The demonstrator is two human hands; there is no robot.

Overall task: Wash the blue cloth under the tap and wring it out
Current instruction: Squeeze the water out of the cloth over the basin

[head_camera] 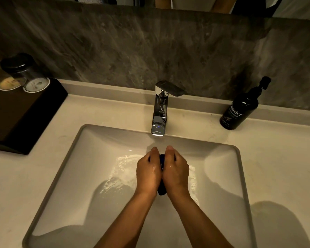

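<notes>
Over the middle of the white sink (64, 176), my left hand (148, 171) and my right hand (176, 171) press together around the blue cloth (162, 189). Only dark blue slivers of the cloth show, one between the thumbs and one below the wrists; the rest is hidden in my palms. Both hands are wet. The chrome tap (160, 111) stands just beyond them, its spout above the basin's far edge. Water ripples on the basin floor around my hands; I cannot make out a stream from the spout.
A black hand-wash pump bottle (240, 108) stands on the counter right of the tap. At the left, a dark tray (21, 119) carries two upturned glasses (25, 74). A grey stone backsplash (150, 47) rises behind the counter.
</notes>
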